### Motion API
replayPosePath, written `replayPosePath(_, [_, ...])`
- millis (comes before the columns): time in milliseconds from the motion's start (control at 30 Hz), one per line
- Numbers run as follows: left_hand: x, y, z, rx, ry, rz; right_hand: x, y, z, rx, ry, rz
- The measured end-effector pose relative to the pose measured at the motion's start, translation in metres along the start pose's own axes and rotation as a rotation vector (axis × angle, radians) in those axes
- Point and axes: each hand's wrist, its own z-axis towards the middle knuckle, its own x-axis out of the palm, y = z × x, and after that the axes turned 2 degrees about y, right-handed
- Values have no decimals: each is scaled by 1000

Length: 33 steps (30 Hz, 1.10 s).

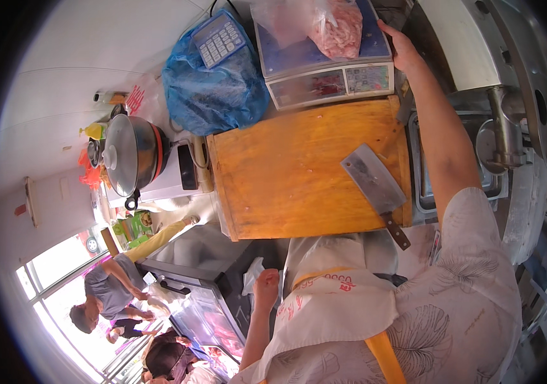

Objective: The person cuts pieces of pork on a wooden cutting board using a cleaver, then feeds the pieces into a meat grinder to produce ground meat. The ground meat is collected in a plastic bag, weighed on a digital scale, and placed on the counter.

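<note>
My right hand (402,50) reaches to the right edge of a digital weighing scale (280,89), one digit stretched along the platter's side; its other fingers are mostly hidden. On the scale lies a clear plastic bag of minced meat (338,33). My left hand (267,287) is a fist low beside my apron, with a white crumpled sheet (252,274) at its fingers that looks gripped. Between my arms is a wooden chopping board (283,173) with small meat scraps. A cleaver (374,180) lies on its right side, the handle overhanging the near edge.
A calculator (218,39) sits on a blue plastic bag (211,91). Left are a lidded pot (134,153) and a phone (187,167). A knife (403,113) stands by the board's far right corner. A steel meat grinder (504,129) is right. People (115,285) stand beyond a glass display case (206,307).
</note>
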Motion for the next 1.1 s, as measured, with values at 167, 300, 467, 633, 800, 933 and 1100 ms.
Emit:
replayPosePath(167, [8, 15, 1, -7, -65, -68, 3, -10, -40, -535, -400, -536])
replayPosePath(300, [9, -2, -6, -13, -167, -118, 60, -31, -164, -643, -425, -616])
replayPosePath(467, [10, 20, -13, -102, -231, -333, 89, -70, -241, -510, -382, -437])
replayPosePath(633, [22, 33, -39, -238, -285, -533, 102, -112, -261, -432, -282, -456])
replayPosePath(800, [38, 68, -54, -286, -244, -654, 133, -111, -249, -514, -249, -660])
replayPosePath(933, [22, 18, -31, -216, -131, -687, 191, -28, -218, -778, -365, -960])
replayPosePath(1100, [11, -2, 8, -35, -121, -738, 264, 35, -105, -943, 0, -818])
